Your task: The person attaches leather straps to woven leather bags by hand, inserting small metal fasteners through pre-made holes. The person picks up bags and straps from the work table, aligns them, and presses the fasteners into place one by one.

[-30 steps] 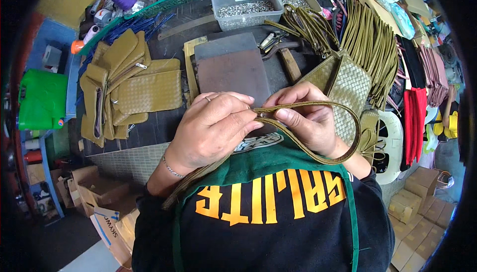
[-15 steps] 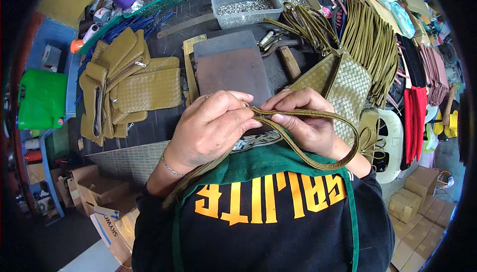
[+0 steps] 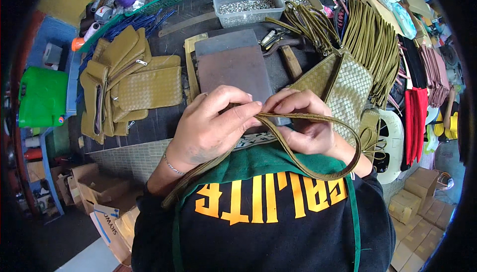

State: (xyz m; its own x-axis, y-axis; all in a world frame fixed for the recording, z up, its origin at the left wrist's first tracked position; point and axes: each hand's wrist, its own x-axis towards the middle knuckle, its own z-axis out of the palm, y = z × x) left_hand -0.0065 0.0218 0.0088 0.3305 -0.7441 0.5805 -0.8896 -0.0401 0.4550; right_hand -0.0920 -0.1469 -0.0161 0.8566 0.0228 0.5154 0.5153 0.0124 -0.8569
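Note:
An olive-brown strap (image 3: 354, 158) runs through both hands in front of my chest. Its loop bows out to the right, and a tail hangs down beside my left wrist. My left hand (image 3: 213, 123) pinches the strap where its parts meet, thumb and fingers closed. Close against it, my right hand (image 3: 305, 120) grips the strap between curled fingers and thumb. Whatever small part lies between the fingertips is hidden. Just beyond my hands on the table lies a flat grey-brown slab (image 3: 231, 66).
Olive woven pouches (image 3: 149, 85) are piled at left. A clear bin of small metal parts (image 3: 248, 11) stands at the back. To the right are a hammer (image 3: 289, 61), a woven olive piece (image 3: 350, 85) and bundled olive straps (image 3: 370, 43). A white plastic chair (image 3: 392, 157) stands beyond.
My right thumb has shifted from on top of the strap to below it. The loop's lower side has dropped slightly. My left hand still pinches the strap.

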